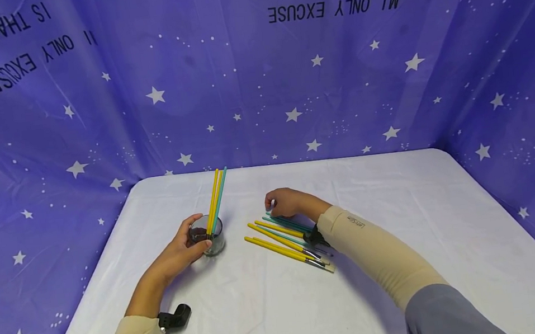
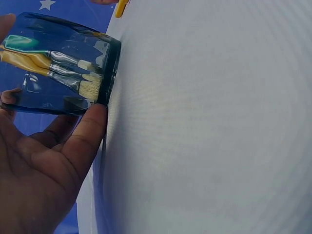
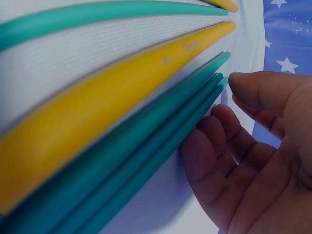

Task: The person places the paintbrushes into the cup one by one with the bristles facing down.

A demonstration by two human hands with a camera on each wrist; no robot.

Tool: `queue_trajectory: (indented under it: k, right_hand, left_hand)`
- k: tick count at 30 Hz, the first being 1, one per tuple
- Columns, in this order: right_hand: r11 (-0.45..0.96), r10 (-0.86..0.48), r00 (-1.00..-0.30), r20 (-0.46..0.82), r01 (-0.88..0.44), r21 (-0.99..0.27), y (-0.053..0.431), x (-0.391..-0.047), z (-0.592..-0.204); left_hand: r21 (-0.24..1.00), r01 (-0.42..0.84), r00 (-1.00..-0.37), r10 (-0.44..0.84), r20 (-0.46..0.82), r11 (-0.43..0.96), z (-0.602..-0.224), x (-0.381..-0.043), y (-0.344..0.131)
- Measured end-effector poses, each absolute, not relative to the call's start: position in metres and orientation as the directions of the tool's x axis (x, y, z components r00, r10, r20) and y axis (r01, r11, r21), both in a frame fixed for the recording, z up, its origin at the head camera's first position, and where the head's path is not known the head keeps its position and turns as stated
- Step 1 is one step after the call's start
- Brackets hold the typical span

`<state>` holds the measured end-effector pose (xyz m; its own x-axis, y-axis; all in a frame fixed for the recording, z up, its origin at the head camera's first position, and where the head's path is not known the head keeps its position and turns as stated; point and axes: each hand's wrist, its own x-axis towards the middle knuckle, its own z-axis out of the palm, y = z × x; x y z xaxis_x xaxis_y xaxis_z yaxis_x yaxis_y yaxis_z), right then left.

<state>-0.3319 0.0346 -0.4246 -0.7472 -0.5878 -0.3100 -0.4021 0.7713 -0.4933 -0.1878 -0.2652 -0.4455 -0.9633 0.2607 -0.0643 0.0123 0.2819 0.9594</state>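
Note:
My left hand (image 1: 181, 253) grips a clear glass cup (image 2: 53, 105) from its left side, thumb on the near wall. Inside lean yellow and teal paintbrushes (image 1: 216, 202), bristles down at the cup's base in the left wrist view. My right hand (image 1: 284, 202) is at the far end of a loose group of brushes, its fingers bent. In the right wrist view the thumb tip is right at the handle end of a teal paintbrush (image 3: 195, 107), with the fingers curved beside it. That brush lies alongside other teal ones.
Several yellow paintbrushes (image 1: 278, 249) lie fanned on the white-covered table (image 1: 246, 316), bristle ends toward the lower right. The right forearm sleeve (image 1: 374, 249) partly covers the group. A purple star-printed curtain (image 1: 256, 78) stands behind the table and along both sides.

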Motion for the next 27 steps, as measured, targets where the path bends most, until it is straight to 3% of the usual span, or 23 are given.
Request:
queue_trajectory:
  k: [27]
  right_hand:
    - [0.752, -0.634, -0.703, -0.322, -0.463, -0.470, 0.0320, -0.3343, -0.4277]
  left_hand:
    - [0.965, 0.023, -0.961, 0.272, -0.051, 0.261, -0.4508, -0.1904, -0.2666]
